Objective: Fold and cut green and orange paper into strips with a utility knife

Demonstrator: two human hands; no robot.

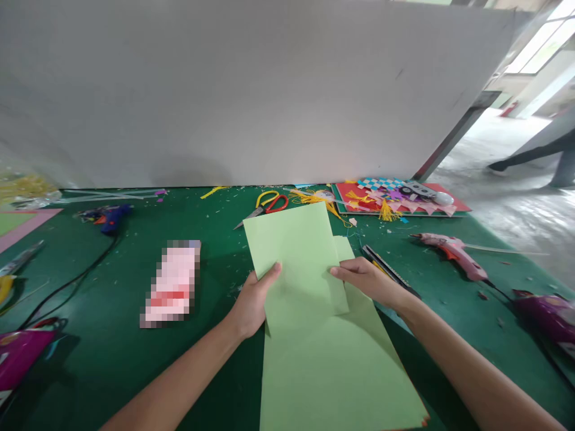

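A light green sheet of paper is held up between my two hands, tilted a little to the left. My left hand grips its left edge, thumb on the front and fingers hidden behind. At the right edge, my right hand pinches the sheet between thumb and fingers. Beneath it lies a larger light green sheet, with reddish edges showing at its lower right corner. Just beyond the held sheet, scissors with one yellow and one red handle lie partly behind its top edge.
A pink glue gun and a utility knife lie to the right. On the left are a blue glue gun and a blurred pink item. Red card with paper scraps lies near the grey partition. A person's legs show far right.
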